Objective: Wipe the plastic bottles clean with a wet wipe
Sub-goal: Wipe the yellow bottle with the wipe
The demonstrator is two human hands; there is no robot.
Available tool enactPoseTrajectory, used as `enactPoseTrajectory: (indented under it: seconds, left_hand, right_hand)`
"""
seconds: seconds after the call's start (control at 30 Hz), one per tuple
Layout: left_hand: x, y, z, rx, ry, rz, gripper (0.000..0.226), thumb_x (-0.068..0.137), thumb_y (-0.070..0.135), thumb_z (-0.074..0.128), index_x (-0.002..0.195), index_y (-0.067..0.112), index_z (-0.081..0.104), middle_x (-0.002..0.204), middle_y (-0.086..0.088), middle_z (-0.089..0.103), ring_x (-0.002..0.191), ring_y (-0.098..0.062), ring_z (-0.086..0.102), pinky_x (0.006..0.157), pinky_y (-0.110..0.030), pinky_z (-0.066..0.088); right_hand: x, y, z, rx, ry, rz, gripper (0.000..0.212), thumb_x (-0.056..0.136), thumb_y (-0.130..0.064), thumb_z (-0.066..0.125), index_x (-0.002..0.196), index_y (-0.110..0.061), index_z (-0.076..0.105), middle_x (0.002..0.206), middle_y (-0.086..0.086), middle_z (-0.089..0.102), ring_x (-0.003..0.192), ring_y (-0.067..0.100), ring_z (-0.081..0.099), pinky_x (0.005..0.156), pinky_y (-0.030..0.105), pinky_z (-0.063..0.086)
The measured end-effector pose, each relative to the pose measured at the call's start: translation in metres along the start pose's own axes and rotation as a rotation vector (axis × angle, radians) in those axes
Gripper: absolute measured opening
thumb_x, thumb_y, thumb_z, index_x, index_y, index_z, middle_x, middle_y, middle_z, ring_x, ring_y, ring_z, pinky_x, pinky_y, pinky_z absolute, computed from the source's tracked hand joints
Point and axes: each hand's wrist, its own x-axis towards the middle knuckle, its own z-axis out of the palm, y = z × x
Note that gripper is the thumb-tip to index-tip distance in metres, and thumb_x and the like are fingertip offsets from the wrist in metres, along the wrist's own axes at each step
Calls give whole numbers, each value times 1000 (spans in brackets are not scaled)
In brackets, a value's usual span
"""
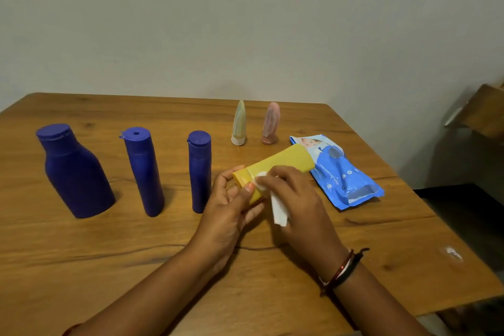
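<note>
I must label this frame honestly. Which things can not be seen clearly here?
Head view only:
- Yellow tube: its near side and most of the cap are hidden by the left hand and right hand.
- Wet wipe: mostly covered by the right hand.
- Wipes pack: print too small; far corner behind the tube.
- Object at the right edge: cut off.

Reaching forward with both forearms, left hand (231, 204) curling upward around a yellow tube (275, 169), right hand (294, 196) pinching a white wipe (278, 207) against it.
</note>
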Motion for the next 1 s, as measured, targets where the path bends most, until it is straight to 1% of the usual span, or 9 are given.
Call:
enactPoseTrajectory:
  seconds: [0.1,0.23,0.3,0.4,0.53,0.7,0.83,0.9,1.0]
  left_hand:
    - [1,-1,-1,3,18,1,42,84,11,58,124,22,48,113,-12,70,106,-26,67,83,-37,58]
    - [2,1,-1,-25,42,-8,36,90,4,53,122,19,50,106,-8,71,105,-26,67,77,-34,60]
    - [2,1,0,-24,41,-20,35,90,2,51,121,19,51,108,-8,71,106,-26,66,77,-34,60]
    - [0,1,0,21,26,-8,36,91,0,51,120,20,51,112,-7,70,108,-23,65,80,-33,59]
    - [-3,0,-1,170,-27,39,39,88,1,54,123,17,51,111,-2,71,108,-18,65,84,-29,57]
    - [-7,1,2,298,-56,143,33,91,-1,53,120,15,54,105,1,72,97,-9,69,71,-18,54]
    - [-7,4,2,335,-19,205,31,90,-6,52,113,16,56,99,9,73,92,-3,66,76,-16,53]
    - [-8,5,3,385,-12,234,33,90,-6,52,111,18,57,105,14,70,98,-1,64,84,-18,52]
    - [-8,6,3,421,-24,237,34,90,-4,53,112,21,58,108,20,67,104,0,62,90,-21,50]
  right_hand:
    - [-1,6,-3,-31,16,-78,50,71,4,67,118,-11,60,121,1,45,111,15,48,94,15,37]
    - [3,33,-16,-7,156,166,53,72,14,63,115,-15,62,117,-1,51,112,14,51,94,28,44]
    - [8,48,-22,-16,249,242,44,78,13,60,110,-16,64,111,-7,51,106,14,53,90,24,44]
    - [10,53,-22,-54,325,256,35,83,8,59,109,-14,65,107,-6,50,102,15,54,88,9,37]
    - [7,22,-13,33,268,190,34,85,4,60,112,-16,64,109,-5,51,105,4,51,90,13,40]
    - [9,-6,-7,36,77,-54,49,78,3,64,122,-16,57,119,1,48,111,14,49,93,23,41]
    - [16,6,-14,11,163,90,45,77,11,60,116,-12,63,117,7,53,111,19,50,94,28,43]
    - [21,21,-22,10,222,203,44,78,15,59,112,-12,65,113,4,54,108,17,51,91,19,41]
    - [25,40,-31,-23,303,243,31,85,9,58,109,-8,66,106,3,55,98,14,52,85,4,33]
